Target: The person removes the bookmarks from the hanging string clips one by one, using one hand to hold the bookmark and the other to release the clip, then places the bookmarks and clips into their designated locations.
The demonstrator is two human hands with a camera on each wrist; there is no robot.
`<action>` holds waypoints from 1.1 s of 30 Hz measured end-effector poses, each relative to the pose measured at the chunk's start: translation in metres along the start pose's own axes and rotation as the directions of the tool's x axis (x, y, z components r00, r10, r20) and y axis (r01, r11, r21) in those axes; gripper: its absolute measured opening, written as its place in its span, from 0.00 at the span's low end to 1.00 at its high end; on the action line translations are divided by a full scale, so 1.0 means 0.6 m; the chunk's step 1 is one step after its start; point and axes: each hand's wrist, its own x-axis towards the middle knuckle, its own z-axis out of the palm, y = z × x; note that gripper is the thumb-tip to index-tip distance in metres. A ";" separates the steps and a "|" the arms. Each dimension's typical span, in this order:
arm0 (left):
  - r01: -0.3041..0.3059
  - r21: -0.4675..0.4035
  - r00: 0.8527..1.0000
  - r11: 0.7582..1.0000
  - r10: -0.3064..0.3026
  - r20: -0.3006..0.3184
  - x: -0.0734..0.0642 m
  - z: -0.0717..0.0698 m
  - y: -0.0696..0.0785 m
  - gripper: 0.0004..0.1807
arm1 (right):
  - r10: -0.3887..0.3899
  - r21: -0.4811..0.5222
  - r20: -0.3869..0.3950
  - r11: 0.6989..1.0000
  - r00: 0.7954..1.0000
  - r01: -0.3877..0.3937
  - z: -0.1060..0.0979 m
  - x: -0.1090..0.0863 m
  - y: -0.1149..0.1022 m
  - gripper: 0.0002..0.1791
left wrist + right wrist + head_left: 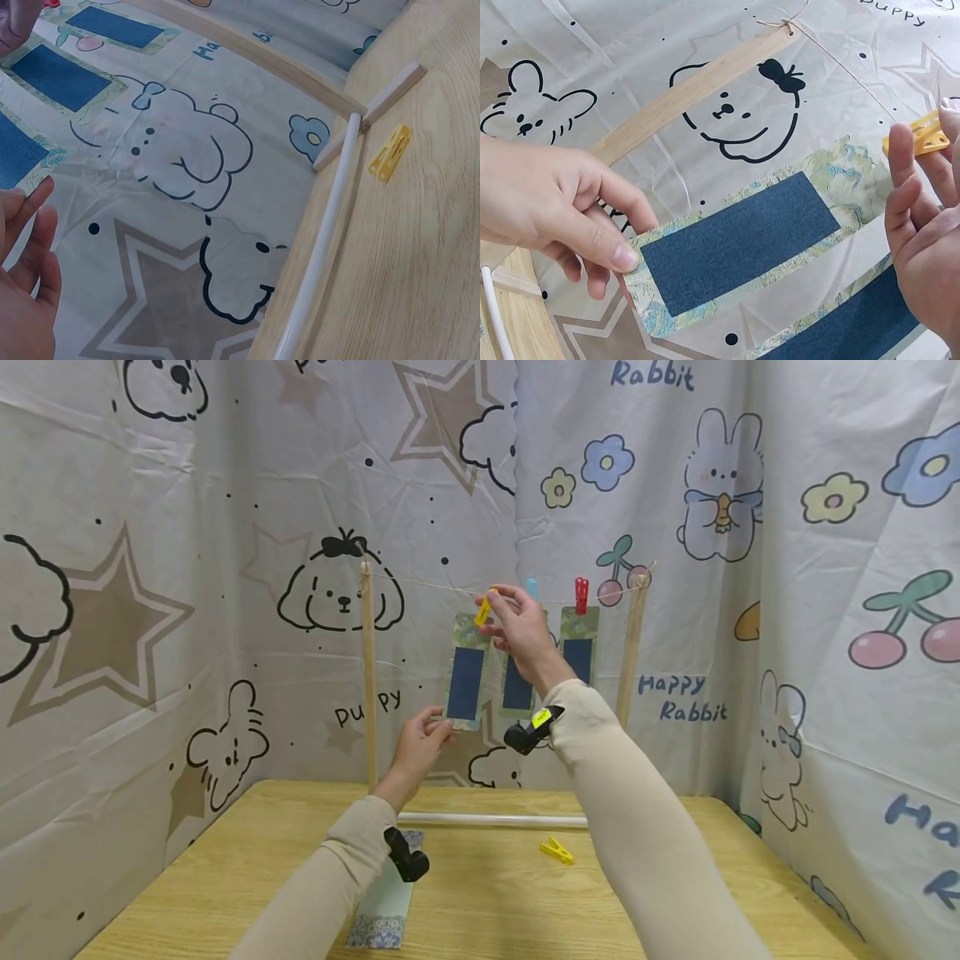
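Observation:
My left hand [416, 750] pinches the bottom corner of a patterned card strip [465, 683] with a dark blue rectangle, thumb on its front in the right wrist view. At the strip's top end, my right hand [527, 633] pinches a yellow clothespin [485, 607] up at the string [420, 582]. The strip hangs slightly tilted below that clothespin. To its right hang two similar strips: a middle one [517, 689], partly behind my right hand, under a light blue clothespin [532, 587], and a right one [588, 625] under a red clothespin [581, 596].
Two wooden posts, left [368, 677] and right [632, 647], carry the string; a white rod [487, 819] runs low between them. On the wooden table [480, 902] lie another yellow clothespin [557, 851] and a pale strip with patterned ends [378, 928], partly under my left forearm. Printed curtains surround it.

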 end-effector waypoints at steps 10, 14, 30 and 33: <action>-0.004 -0.005 1.000 1.000 0.004 0.007 -0.002 0.001 -0.006 0.13 | 0.014 -0.024 0.051 1.000 0.999 -0.013 -0.004 -0.007 0.005 0.23; -0.001 -0.019 1.000 1.000 0.002 0.004 -0.002 0.002 -0.003 0.15 | 0.011 -0.014 0.062 1.000 0.998 -0.010 -0.005 -0.008 0.000 0.24; 0.002 -0.032 1.000 1.000 -0.002 -0.016 -0.007 -0.001 -0.016 0.13 | 0.038 0.016 0.081 0.999 0.996 -0.040 -0.021 -0.017 0.010 0.21; 0.003 -0.024 1.000 1.000 -0.004 -0.011 -0.009 -0.003 -0.015 0.14 | 0.033 0.007 0.073 0.999 0.997 -0.033 -0.023 -0.018 0.011 0.21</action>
